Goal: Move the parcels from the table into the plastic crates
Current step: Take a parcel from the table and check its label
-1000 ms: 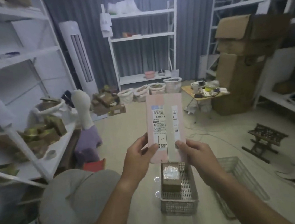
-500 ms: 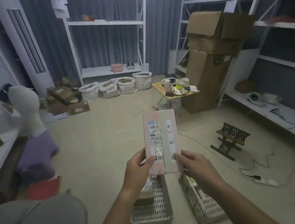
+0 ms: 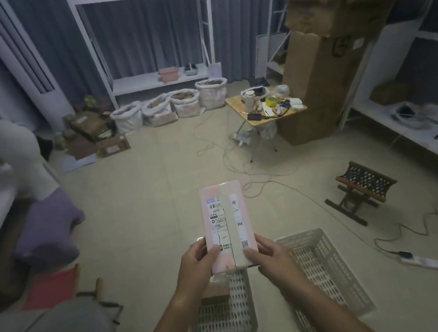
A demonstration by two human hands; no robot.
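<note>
Both hands grip a pink parcel [image 3: 227,225] above two white plastic crates.
Left crate [image 3: 224,318] holds a brown parcel [image 3: 216,289]; right crate [image 3: 325,268] looks bare; left-hand fingers [image 3: 199,252] and right-hand fingers [image 3: 262,248] clamp the pink parcel's lower edge.

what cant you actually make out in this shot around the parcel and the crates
Head view only:
- Pink parcel: label print too small and blurred to read.
- Left crate: far end hidden by the left hand and the parcel; brown box partly covered.
- Right crate: near side hidden by the right hand and forearm.

Four filled white sacks [image 3: 169,111] lined under a white shelf [image 3: 158,78] — stacked cardboard boxes [image 3: 327,52] right, small folding stool [image 3: 362,187] on floor.
</note>
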